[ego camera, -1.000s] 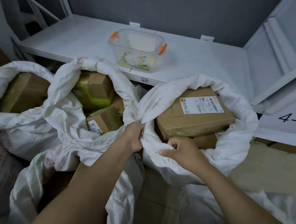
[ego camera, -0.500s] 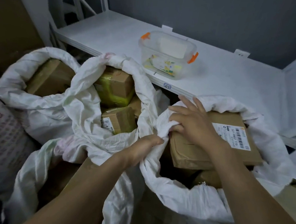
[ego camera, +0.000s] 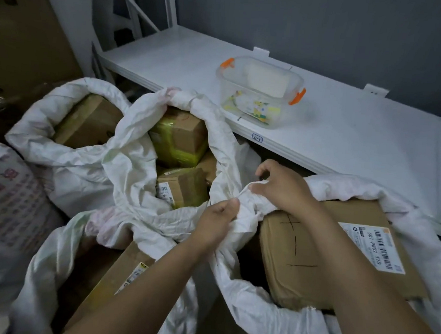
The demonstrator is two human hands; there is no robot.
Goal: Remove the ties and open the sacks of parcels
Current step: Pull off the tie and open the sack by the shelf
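Three white woven sacks stand open on the floor with their rims rolled down. The right sack (ego camera: pixel 264 308) holds a large brown carton (ego camera: pixel 310 254) with a barcode label. The middle sack (ego camera: pixel 133 166) holds several small boxes, one wrapped in yellow tape (ego camera: pixel 179 138). The left sack (ego camera: pixel 46 139) shows another brown box. My left hand (ego camera: pixel 216 222) grips the bunched rim of the right sack where it meets the middle sack. My right hand (ego camera: pixel 280 188) pinches the same rim a little farther back. No tie is visible.
A white metal shelf (ego camera: pixel 346 139) runs behind the sacks, carrying a clear plastic tub (ego camera: pixel 258 91) with orange clips. A printed sack (ego camera: pixel 5 204) lies at the far left, and a flat carton (ego camera: pixel 117 277) lies at the bottom. A large cardboard box (ego camera: pixel 22 35) stands upper left.
The view has swung left and closer. My right hand has moved from the sack's near rim up to its rim beside the middle sack and now pinches it there. My left hand keeps its hold.
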